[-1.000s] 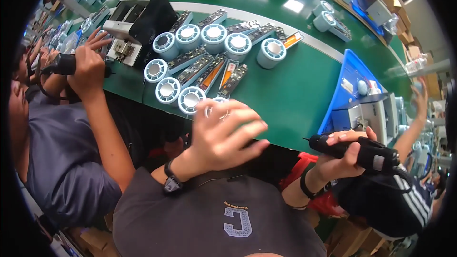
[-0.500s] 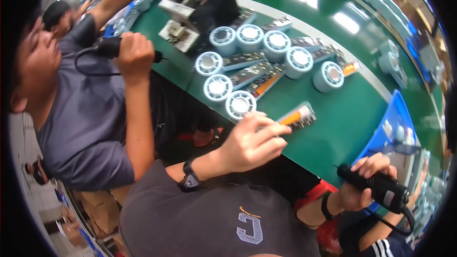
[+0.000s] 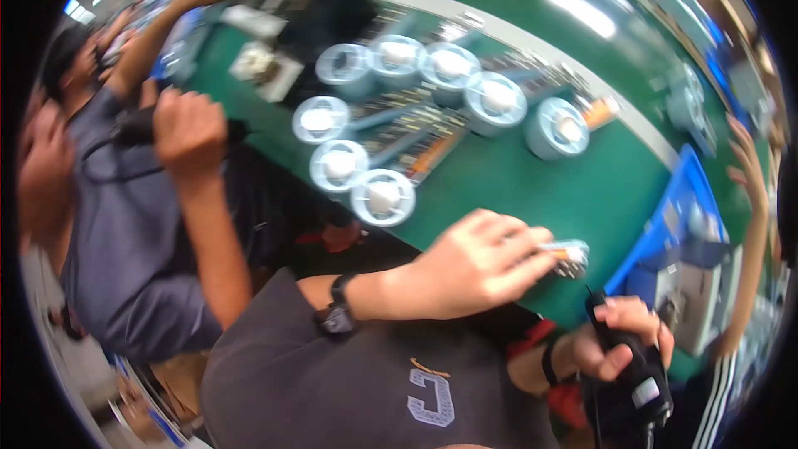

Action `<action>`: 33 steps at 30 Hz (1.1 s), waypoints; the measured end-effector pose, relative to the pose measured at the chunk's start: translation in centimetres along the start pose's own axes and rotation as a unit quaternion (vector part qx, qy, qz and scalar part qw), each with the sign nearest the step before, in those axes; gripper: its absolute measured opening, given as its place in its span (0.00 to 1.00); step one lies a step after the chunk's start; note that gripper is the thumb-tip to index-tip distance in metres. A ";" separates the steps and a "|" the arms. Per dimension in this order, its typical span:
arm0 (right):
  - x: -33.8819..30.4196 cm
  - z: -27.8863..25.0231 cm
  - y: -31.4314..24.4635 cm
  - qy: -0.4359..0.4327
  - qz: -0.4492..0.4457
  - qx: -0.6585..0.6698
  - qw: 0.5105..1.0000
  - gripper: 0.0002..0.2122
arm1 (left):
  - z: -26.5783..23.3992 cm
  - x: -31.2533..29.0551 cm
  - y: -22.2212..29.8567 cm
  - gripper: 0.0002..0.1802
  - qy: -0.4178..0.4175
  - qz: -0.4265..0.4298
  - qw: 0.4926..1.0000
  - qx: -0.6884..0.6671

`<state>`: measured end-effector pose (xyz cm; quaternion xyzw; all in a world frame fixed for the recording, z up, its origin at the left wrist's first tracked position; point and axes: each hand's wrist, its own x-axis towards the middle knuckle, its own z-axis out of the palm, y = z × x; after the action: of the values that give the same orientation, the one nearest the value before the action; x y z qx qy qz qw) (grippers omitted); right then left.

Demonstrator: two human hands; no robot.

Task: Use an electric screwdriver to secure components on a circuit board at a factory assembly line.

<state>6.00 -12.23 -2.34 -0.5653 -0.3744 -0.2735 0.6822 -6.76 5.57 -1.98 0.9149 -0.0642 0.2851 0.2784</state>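
Note:
My left hand [image 3: 482,262] lies over a small silver and orange fan piece [image 3: 570,253] at the near edge of the green table [image 3: 532,183], fingers closed on it; only the piece's end shows. A black wristwatch [image 3: 337,312] is on that wrist. My right hand [image 3: 619,341] grips a black electric screwdriver [image 3: 636,387] below the table edge, just right of the piece. Several white round hand fans [image 3: 382,197] lie in rows farther back on the table.
A co-worker in a grey-blue shirt [image 3: 125,241] stands at my left, holding a black tool [image 3: 137,126]. A black machine [image 3: 324,0] sits at the table's back. A blue tray [image 3: 673,224] is at the right, with another person's hand [image 3: 744,175] above it.
My left hand has moved from the round fan heads to the right along the table's near edge with the orange-ended piece. My right hand kept the screwdriver low at the right. The view swung left.

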 end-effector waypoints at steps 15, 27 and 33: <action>1.1 -1.7 0.8 -0.036 0.110 0.057 0.992 0.23 | 2.9 0.8 -0.9 0.20 -0.004 -0.040 0.999 -0.028; 0.6 -2.4 -0.7 0.012 0.095 0.123 0.988 0.22 | 3.9 1.0 -1.0 0.20 -0.020 -0.005 0.997 -0.072; 1.5 -3.0 -1.6 -0.043 0.121 0.167 0.978 0.23 | 3.1 1.9 0.0 0.18 -0.088 -0.026 0.996 -0.008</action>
<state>6.23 -15.42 -0.43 -0.4955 -0.3730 -0.0979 0.7783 -3.68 3.99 -3.06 0.9356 -0.0665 0.1958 0.2860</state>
